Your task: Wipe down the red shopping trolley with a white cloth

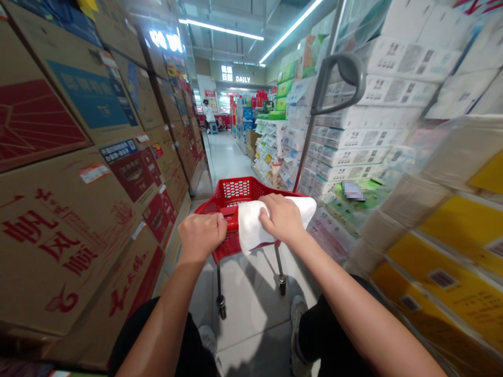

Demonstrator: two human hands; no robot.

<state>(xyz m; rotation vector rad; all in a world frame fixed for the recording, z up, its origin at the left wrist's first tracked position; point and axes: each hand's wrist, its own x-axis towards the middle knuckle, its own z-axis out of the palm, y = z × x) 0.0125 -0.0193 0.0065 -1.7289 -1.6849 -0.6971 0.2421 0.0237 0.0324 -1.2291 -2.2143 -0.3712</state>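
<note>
A red plastic shopping cart point(236, 191) stands in front of me, its basket pointing down the aisle. My left hand point(201, 233) is closed in a fist around the left end of its red handle bar point(232, 224). Over the middle and right of the bar lies a white cloth point(251, 230), its lower edge hanging down. My right hand point(283, 217) lies over the cloth with fingers curled across it, gripping it against the bar. The part of the bar beneath the cloth is hidden.
Stacked cardboard cartons point(63, 230) line the left side closely. White packs point(349, 136) and yellow packages point(444, 256) are piled on the right. A grey loop handle point(356, 78) on a metal pole stands near the cart's right. Far down the tiled aisle point(228, 154) sits a person point(208, 111).
</note>
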